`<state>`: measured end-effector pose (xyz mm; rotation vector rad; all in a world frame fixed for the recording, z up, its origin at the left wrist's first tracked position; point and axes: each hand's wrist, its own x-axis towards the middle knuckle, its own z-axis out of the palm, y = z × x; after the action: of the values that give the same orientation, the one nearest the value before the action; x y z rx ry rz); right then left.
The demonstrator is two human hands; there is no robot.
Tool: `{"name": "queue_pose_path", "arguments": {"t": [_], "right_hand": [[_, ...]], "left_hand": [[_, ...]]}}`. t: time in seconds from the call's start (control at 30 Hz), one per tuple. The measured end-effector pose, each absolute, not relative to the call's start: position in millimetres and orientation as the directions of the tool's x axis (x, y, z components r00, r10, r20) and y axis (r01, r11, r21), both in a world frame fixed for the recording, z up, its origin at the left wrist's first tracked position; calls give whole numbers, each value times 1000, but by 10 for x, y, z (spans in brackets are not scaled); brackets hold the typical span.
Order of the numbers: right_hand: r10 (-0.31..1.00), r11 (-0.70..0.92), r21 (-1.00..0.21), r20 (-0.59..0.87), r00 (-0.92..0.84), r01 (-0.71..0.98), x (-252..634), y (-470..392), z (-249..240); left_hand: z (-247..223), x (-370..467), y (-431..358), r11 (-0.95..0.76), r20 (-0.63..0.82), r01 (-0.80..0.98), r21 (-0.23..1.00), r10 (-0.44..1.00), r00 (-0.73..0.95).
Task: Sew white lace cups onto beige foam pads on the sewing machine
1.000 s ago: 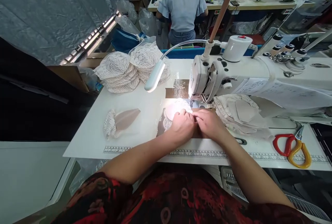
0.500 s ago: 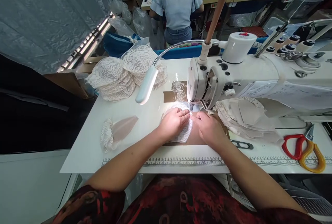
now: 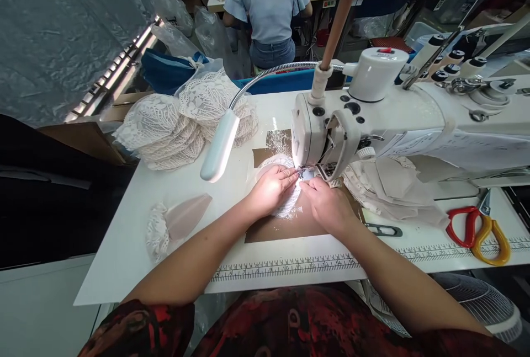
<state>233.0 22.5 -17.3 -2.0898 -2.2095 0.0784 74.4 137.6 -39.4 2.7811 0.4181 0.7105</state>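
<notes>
1. Lace piece [image 3: 289, 202] lies flat on the table [image 3: 124, 246], just near of the sewing machine [image 3: 327, 131]; its far edge sits at the needle.
2. Left hand [image 3: 271, 188] presses flat on it, fingers together, pointing far-right.
3. Right hand [image 3: 327, 202] rests just right, fingertips at the needle; its grip is hidden.

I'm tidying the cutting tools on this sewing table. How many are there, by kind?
Scissors with red handles: 1
Scissors with yellow handles: 1
Thread snips: 1
Total: 3
</notes>
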Motion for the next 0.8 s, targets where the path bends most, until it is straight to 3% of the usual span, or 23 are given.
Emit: {"name": "queue_pose_path", "arguments": {"t": [0.2,0.5,0.8], "right_hand": [[998,63,-103,24,-61,993,2321,218,-166],[996,68,-147,63,-59,987,2332,199,-181],[993,61,-186,112,-41,981,2352,208,-217]], "left_hand": [[-387,706,1432,-933,386,194,304,307,870],[-344,724,1395,-910,335,285,300,380,862],[-271,704,1277,-848,199,488,205,525,828]]}}
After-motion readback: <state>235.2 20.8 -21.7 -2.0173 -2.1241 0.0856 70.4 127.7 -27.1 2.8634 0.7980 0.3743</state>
